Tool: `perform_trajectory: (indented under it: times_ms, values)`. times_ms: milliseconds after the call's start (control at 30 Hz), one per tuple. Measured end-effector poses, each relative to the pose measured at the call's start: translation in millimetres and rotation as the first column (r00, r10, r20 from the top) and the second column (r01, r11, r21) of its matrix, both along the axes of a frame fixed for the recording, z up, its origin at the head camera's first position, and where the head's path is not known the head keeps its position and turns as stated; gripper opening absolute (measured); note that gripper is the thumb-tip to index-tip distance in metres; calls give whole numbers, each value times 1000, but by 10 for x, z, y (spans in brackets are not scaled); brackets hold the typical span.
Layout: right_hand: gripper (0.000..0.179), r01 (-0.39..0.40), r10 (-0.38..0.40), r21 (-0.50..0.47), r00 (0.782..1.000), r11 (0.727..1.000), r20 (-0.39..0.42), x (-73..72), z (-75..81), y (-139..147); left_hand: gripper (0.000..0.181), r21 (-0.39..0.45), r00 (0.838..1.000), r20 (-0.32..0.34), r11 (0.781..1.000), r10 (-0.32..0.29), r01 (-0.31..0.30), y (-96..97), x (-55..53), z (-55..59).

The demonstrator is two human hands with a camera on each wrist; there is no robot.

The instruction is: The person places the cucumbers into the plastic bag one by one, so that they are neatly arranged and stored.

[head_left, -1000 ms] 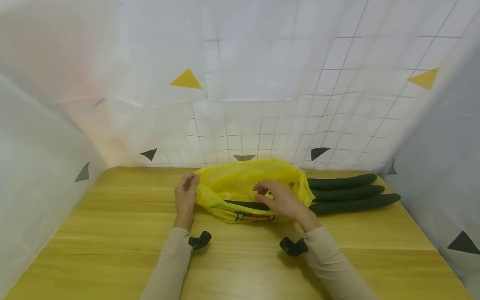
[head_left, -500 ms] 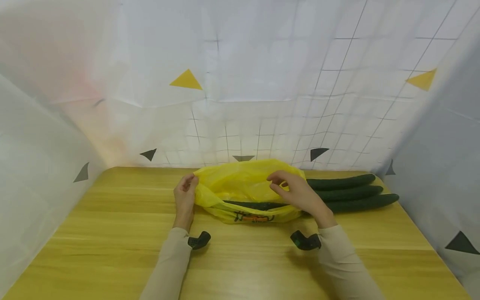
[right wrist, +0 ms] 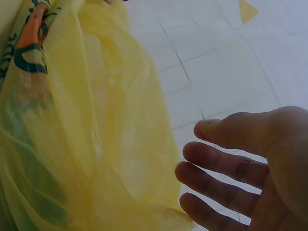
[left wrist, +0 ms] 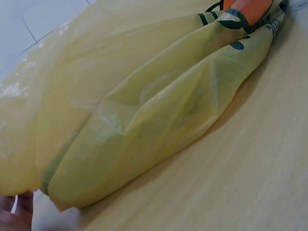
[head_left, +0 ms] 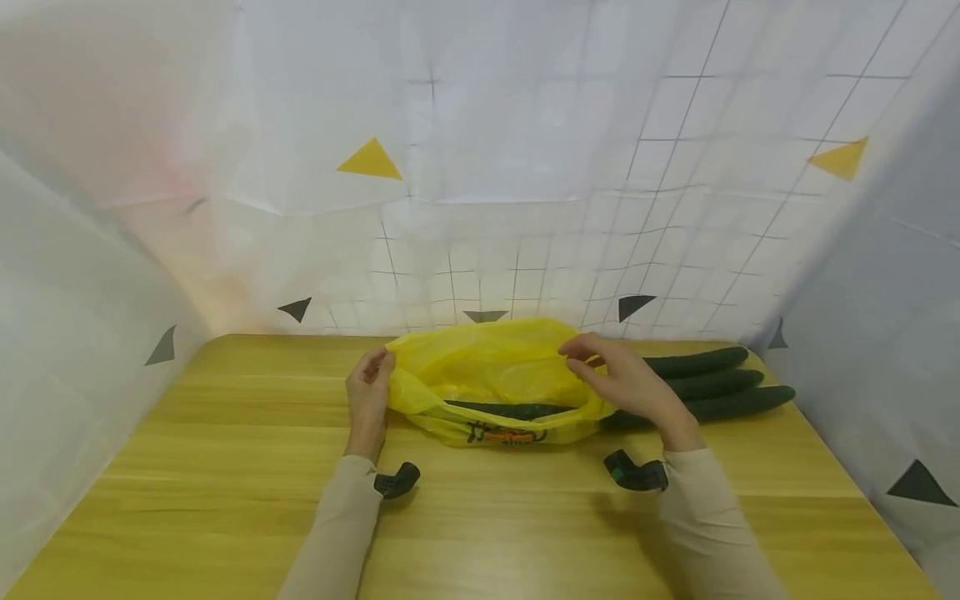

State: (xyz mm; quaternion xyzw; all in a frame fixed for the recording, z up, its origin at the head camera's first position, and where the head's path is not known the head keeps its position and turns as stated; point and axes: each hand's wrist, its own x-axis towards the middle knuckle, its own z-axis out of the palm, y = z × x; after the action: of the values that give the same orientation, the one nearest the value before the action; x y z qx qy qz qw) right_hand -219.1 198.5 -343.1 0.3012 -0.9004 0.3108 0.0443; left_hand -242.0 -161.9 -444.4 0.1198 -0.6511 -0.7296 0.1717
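Observation:
A yellow plastic bag [head_left: 480,342] lies on its side with its mouth spread. Inside it, along the front lip, shows a dark green cucumber [head_left: 517,411]. At the bag's left edge my left hand [head_left: 368,396] pinches the plastic between thumb and fingers; its fingertips [left wrist: 19,211] show low in the left wrist view. My right hand [head_left: 633,383] is at the bag's right end, fingers loosely bent and holding nothing. The right wrist view has its fingers [right wrist: 216,163] spread beside the yellow film. Three more cucumbers [head_left: 750,403] lie side by side to the right, partly behind the right hand.
The wooden table [head_left: 225,467] is enclosed by a white sheet wall [head_left: 487,167] at the back and sheets at both sides. A black wrist mount [head_left: 397,481] sticks out from the left sleeve, and another mount [head_left: 633,472] from the right.
My right hand has moved rightward from over the bag's mouth to its right end, its fingers still loose. The left hand stays at the left edge.

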Motion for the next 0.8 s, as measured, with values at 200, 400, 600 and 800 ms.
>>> perform_trajectory:
  times_ms: [200, 400, 600, 800]
  values:
    - [28, 18, -18, 1, 999, 1000, 38, 18, 55, 126, 33, 4, 1000, -10, 1000, 1, -1, 3, 7, 6]
    - [25, 33, -33, -4, 999, 999, 39, 18, 61, 253, 35, -6, 1000, 6, 1000, -11, 11, -1, 12, 13]
    - [24, 39, -38, -10, 998, 999, 45, 9, 70, 380, 34, 1, 1000, -8, 1000, -10, 10, 5, 11, 14]
    - [27, 69, -70, 17, 995, 997, 73, -12, 61, 506, 30, 14, 1000, -25, 1000, -7, 7, 9, 19, 21]
